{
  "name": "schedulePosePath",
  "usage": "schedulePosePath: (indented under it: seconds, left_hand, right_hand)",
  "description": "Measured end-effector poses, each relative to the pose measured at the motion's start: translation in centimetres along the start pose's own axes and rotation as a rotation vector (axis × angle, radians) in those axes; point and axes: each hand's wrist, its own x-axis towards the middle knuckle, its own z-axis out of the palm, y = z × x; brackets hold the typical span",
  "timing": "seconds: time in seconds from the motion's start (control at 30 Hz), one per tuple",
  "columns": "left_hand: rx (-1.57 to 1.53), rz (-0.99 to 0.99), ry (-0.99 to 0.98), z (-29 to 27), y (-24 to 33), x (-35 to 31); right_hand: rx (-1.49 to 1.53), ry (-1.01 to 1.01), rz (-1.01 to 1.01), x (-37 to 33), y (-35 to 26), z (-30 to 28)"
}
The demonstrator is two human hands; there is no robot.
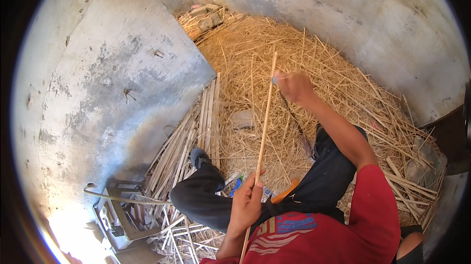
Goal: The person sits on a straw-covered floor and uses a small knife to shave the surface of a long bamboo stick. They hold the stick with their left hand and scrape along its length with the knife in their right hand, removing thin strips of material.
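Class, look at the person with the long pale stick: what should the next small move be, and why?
Perhaps slide the right hand slightly down the pale stick: it is beside the upper end, with a small bluish item at its fingertips, while the left hand grips lower down and could steady it.

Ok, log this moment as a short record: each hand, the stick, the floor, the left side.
left hand: grip closed around the pale stick
right hand: fingers curled beside the upper end; hold unclear
stick: long, thin, tilted, top leaning right
floor: loose straw-coloured strips
left side: long flat strips lying side by side near a grey wall
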Motion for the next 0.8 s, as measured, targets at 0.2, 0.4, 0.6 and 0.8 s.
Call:
schedulePosePath:
  seconds: [0.2, 0.4, 0.6, 0.8]
  left_hand:
    - [-0.344, -0.093, 0.005, -1.1, -0.5, 1.6]
    - [-0.182, -0.022, -0.026, -0.2, 0.5, 2.5]
    - [-0.155, -0.069, -0.013, 0.0, 0.7, 1.0]
    - [0.014, -0.029, 0.0, -0.4, 0.3, 1.2]
  right_hand:
    - [0.03, 0.085, -0.411, -7.6, -7.8, 1.9]
    - [-0.097, 0.047, -0.148, -4.5, -4.2, 3.4]
    - [-0.021, 0.059, -0.109, -0.8, -2.1, 1.1]
    - [0.02, 0.171, -0.25, -2.4, -2.9, 2.4]
